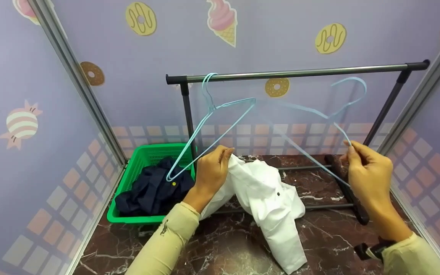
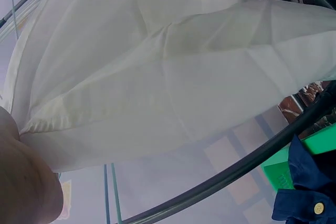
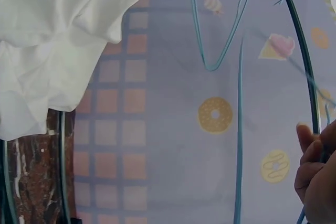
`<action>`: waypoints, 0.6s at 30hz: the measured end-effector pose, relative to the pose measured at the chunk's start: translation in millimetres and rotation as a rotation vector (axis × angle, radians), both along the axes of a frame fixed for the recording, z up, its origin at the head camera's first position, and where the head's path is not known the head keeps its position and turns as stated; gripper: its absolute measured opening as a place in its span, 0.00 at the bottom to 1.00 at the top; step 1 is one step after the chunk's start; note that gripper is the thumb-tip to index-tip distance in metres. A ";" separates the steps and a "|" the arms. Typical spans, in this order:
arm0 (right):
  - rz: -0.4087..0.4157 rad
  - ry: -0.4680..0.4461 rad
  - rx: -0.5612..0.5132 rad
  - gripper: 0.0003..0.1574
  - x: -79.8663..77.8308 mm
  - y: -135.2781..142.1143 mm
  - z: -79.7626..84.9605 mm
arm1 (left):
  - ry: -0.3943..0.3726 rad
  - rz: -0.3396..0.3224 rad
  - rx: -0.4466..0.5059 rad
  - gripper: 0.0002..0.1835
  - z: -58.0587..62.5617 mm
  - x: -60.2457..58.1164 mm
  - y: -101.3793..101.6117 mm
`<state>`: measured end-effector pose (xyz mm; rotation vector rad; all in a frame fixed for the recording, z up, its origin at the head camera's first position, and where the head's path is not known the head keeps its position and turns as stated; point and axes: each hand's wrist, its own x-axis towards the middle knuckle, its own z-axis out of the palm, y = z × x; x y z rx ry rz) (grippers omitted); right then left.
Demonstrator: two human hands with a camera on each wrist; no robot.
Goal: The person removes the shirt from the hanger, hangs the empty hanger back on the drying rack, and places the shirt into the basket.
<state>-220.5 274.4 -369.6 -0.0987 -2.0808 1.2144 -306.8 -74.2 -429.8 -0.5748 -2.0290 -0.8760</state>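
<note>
A white shirt (image 1: 266,191) hangs from my left hand (image 1: 213,168), which pinches it near one edge; its lower part reaches down to the dark marbled surface. In the left wrist view the shirt's cloth (image 2: 168,77) fills most of the picture. My right hand (image 1: 371,172) pinches a light blue wire hanger (image 1: 307,154) by its right shoulder, with the hook upward and the far end blurred. Thumb and fingers meet on the wire in the right wrist view, where the right hand (image 3: 319,174) shows at the edge. Other blue hangers (image 1: 209,114) hang at the rail's left end.
A metal clothes rack (image 1: 300,73) spans the back, its black foot (image 1: 351,198) at the right. Behind my left hand, a green basket (image 1: 136,219) holds dark navy clothing (image 1: 155,191) with a yellow button. Patterned walls (image 1: 21,172) enclose both sides.
</note>
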 end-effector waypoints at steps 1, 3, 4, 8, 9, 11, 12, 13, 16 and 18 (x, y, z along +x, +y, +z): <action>-0.013 0.002 0.016 0.15 -1.5 -2.3 3.4 | -0.003 -0.001 -0.002 0.09 0.8 0.4 0.4; -0.039 0.005 0.055 0.16 -6.3 -6.3 10.4 | -0.011 0.001 -0.002 0.10 1.8 0.6 0.9; -0.049 0.006 0.074 0.16 -8.9 -8.2 13.6 | -0.014 0.001 -0.001 0.10 1.9 0.8 1.1; -0.051 -0.024 0.142 0.17 -22.5 -15.0 26.1 | -0.022 0.006 0.001 0.11 2.7 2.7 2.2; -0.046 -0.027 0.159 0.17 -26.4 -16.6 28.8 | -0.025 0.006 0.000 0.11 3.0 3.5 2.6; -0.040 -0.033 0.197 0.17 -34.4 -19.7 33.7 | -0.031 0.004 -0.005 0.11 3.3 5.0 3.6; -0.034 -0.031 0.208 0.17 -38.1 -21.5 35.8 | -0.034 0.003 -0.008 0.11 3.3 5.6 4.2; -0.025 -0.034 0.213 0.18 -42.0 -23.1 37.4 | -0.036 0.002 -0.011 0.11 3.2 6.1 4.9; -0.003 -0.057 0.225 0.18 -51.2 -28.0 41.0 | -0.043 0.000 -0.020 0.11 2.5 7.0 6.6; 0.009 -0.075 0.236 0.19 -56.0 -31.4 42.1 | -0.047 -0.002 -0.024 0.11 2.1 7.4 7.5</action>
